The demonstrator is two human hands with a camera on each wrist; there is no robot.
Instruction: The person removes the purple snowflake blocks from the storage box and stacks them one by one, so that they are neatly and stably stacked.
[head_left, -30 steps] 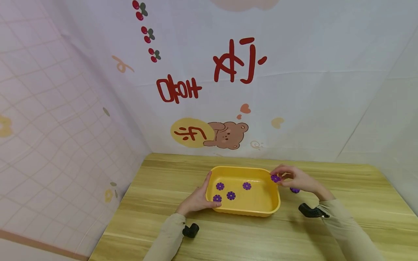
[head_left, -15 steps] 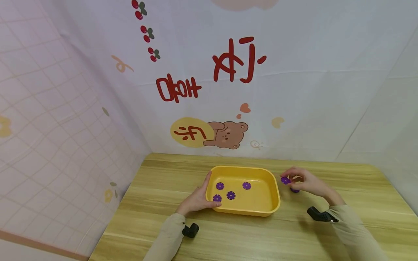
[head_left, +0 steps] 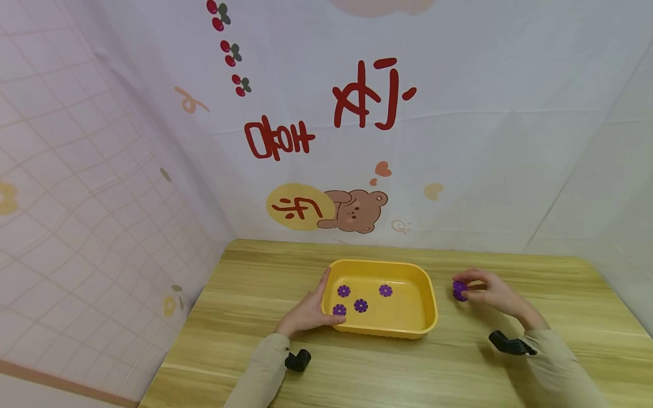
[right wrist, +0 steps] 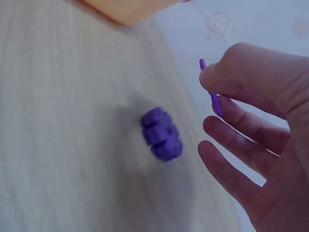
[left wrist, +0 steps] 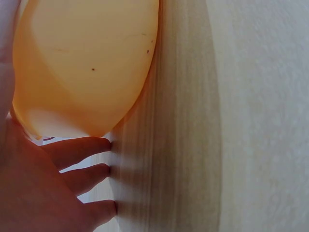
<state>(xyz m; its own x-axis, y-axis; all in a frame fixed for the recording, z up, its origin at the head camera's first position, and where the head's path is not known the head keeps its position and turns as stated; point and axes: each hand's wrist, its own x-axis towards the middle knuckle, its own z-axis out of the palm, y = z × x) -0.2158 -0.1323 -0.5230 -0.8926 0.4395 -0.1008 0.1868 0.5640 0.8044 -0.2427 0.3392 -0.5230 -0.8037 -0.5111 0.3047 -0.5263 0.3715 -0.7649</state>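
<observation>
Resting the left hand (head_left: 308,313), with fingers spread nearly straight, against one yellow rectangular plastic tray (head_left: 380,332) containing four purple notched plastic discs (head_left: 360,306); farther right, pinching one like disc (right wrist: 215,104) in the right hand (head_left: 488,291), just above a blurred, uncountable purple stack (right wrist: 162,135) on the wood-grain bench (head_left: 382,368).

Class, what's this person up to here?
The left hand holds the left end of a yellow tray on a wooden table; four purple discs lie inside. Beyond the tray's right end, the right hand pinches another purple disc, near but not touching a purple stack on the table.
</observation>
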